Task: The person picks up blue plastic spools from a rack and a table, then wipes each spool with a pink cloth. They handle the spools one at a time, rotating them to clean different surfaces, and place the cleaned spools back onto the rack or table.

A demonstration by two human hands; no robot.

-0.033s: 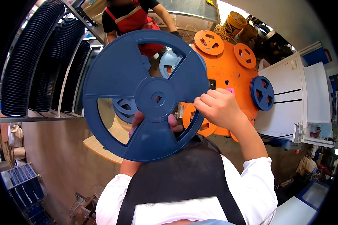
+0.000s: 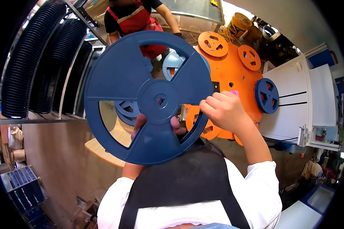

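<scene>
Rack (image 2: 38,122) at far left of my view, bearing black ribbed stacks (image 2: 30,63). Co-worker (image 2: 135,23) in red apron stands beyond the large reel (image 2: 149,95), blue, held up face-on before the wearer's chest. Left hand (image 2: 140,123) lies behind it, fingers showing through two windows beside the lower spoke; grip mostly hidden, I cannot tell how closed. Right hand (image 2: 223,110), apart from the left, has curled fingers at the rim's right side; pinching or not, I cannot tell. Orange worktop (image 2: 242,86) carries orange reels (image 2: 213,43) and small blue reel (image 2: 268,95). White panel (image 2: 286,114) at right.
</scene>
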